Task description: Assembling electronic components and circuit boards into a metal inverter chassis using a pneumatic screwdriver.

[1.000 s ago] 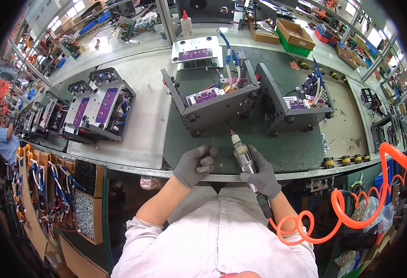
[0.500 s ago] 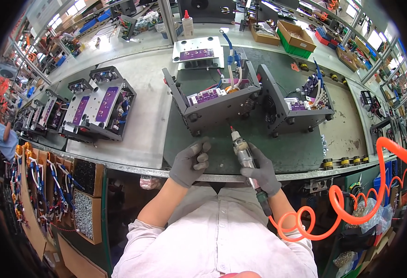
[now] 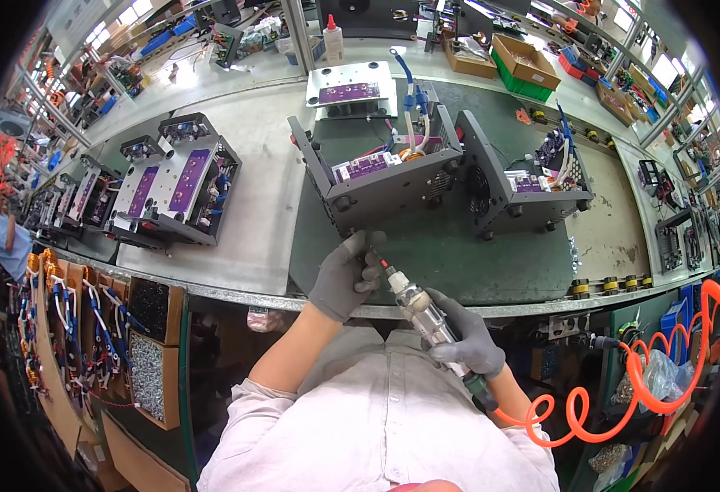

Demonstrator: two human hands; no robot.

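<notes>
My right hand, in a grey glove, wraps round a pneumatic screwdriver with a silver body. Its red-tipped bit points up and left, close to the fingers of my left hand. That hand is gloved too, its fingers curled together at the lower front corner of a dark grey metal chassis; whatever they pinch is too small to make out. Inside the tilted chassis are a purple circuit board and thick cables with blue sleeves.
To the right stands a second dark chassis; a silver plate assembly lies behind. More units line the left side. An orange coiled air hose trails from the screwdriver to the right. Cable bundles hang below the bench at left.
My left hand has risen to the chassis's lower corner. The screwdriver has drawn back from the chassis, down and left, bringing its bit beside my left fingers. The hose has swung right.
</notes>
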